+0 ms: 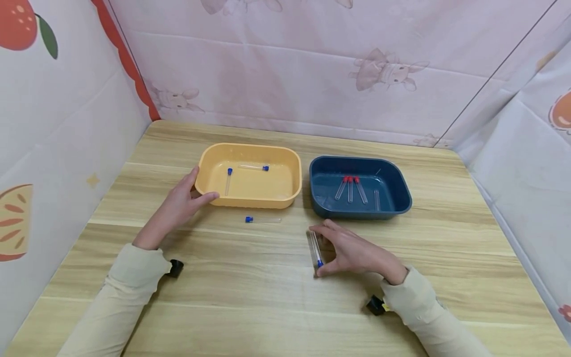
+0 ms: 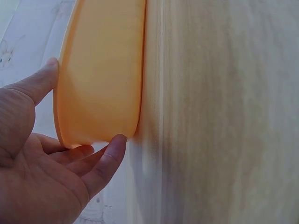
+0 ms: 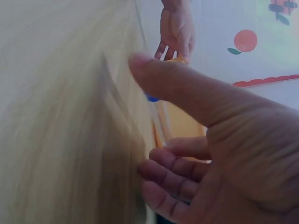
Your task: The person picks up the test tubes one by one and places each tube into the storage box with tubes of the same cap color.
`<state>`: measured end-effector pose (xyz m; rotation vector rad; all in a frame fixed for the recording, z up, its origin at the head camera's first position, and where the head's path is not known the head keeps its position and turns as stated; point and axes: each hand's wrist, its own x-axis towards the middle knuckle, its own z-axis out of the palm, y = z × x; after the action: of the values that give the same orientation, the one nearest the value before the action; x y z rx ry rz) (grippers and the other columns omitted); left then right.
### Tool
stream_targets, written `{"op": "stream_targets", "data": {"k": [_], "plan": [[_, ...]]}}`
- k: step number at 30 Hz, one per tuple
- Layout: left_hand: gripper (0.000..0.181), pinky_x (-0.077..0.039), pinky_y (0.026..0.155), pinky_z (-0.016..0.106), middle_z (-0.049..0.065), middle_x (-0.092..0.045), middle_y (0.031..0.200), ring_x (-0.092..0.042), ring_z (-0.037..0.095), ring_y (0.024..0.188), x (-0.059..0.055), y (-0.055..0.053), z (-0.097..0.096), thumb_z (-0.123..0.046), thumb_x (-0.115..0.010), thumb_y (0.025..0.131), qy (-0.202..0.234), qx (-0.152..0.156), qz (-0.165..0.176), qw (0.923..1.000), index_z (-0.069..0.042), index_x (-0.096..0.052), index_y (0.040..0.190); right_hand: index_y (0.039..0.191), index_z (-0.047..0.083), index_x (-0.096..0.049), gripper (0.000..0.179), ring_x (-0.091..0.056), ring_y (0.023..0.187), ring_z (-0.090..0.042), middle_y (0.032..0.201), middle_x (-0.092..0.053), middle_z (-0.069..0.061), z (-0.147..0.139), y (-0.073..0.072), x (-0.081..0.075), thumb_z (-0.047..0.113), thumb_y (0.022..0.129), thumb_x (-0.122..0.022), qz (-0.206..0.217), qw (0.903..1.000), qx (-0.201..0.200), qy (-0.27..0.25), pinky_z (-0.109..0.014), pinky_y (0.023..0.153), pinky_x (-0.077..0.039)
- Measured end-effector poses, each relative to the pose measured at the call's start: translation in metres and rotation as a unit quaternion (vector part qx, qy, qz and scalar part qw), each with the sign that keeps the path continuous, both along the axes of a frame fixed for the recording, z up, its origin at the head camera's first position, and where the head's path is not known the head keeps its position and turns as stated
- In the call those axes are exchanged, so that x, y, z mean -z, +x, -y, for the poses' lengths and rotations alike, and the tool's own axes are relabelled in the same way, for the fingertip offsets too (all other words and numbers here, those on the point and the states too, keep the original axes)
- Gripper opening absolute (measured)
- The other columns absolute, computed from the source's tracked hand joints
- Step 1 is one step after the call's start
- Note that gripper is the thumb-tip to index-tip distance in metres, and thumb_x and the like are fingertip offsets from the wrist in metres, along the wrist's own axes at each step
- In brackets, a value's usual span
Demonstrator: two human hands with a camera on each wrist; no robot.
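My left hand point(image 1: 178, 203) holds the left corner of a yellow plastic bin point(image 1: 258, 203), thumb at the near rim and fingers against the left wall. In the left wrist view the fingers point(image 2: 110, 161) press the bin's outer wall. Two blue-capped clear test tubes lie inside the bin, and a third blue-capped tube point(image 1: 264, 220) lies on the table before it. My right hand point(image 1: 348, 250) holds another blue-capped test tube point(image 1: 315, 245) lengthwise between thumb and fingers, close over the table, cap by the thumb. In the right wrist view the thumb hides much around it.
A dark blue bin point(image 1: 359, 214) stands right of the yellow one, with red-capped tubes point(image 1: 350, 191) inside. Both bins sit toward the back of the wooden table point(image 1: 250, 297). Printed cloth point(image 1: 285, 74) walls in the back and sides.
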<state>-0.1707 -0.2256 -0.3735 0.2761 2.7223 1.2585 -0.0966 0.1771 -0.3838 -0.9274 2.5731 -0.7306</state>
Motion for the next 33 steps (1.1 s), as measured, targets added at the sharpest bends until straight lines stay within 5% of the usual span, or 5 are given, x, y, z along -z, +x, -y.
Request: {"op": "stream_targets", "data": {"k": [8, 16, 33], "plan": [[0.092, -0.036, 0.099, 0.045, 0.019, -0.018, 0.150, -0.034, 0.033, 0.130, 0.000, -0.002, -0.001, -0.040, -0.062, 0.087, -0.007, -0.005, 0.000, 1.0000, -0.010, -0.002, 0.150, 0.140, 0.007, -0.039, 0.094, -0.050, 0.098, -0.017, 0.112, -0.047, 0.002, 0.000, 0.005, -0.014, 0.047, 0.066, -0.081, 0.011, 0.9977, -0.013, -0.065, -0.035, 0.083, -0.048], [0.092, -0.038, 0.098, 0.045, 0.020, -0.018, 0.149, -0.037, 0.033, 0.128, 0.001, -0.003, 0.000, -0.038, -0.063, 0.088, 0.004, 0.004, -0.004, 1.0000, -0.007, -0.002, 0.149, 0.141, 0.015, -0.037, 0.088, -0.050, 0.099, -0.016, 0.115, -0.045, 0.009, 0.004, 0.003, -0.033, 0.045, 0.069, -0.080, -0.026, 0.9953, -0.027, -0.089, -0.034, 0.082, -0.047], [0.094, -0.034, 0.101, 0.046, 0.020, -0.016, 0.150, -0.033, 0.034, 0.130, -0.001, -0.002, -0.001, -0.041, -0.063, 0.087, -0.010, -0.011, 0.011, 0.9998, -0.008, -0.001, 0.150, 0.140, 0.017, -0.039, 0.088, -0.048, 0.100, -0.011, 0.115, -0.047, 0.008, 0.011, -0.029, -0.076, 0.053, 0.069, -0.075, -0.087, 0.9908, -0.021, -0.102, -0.033, 0.083, -0.046]]}}
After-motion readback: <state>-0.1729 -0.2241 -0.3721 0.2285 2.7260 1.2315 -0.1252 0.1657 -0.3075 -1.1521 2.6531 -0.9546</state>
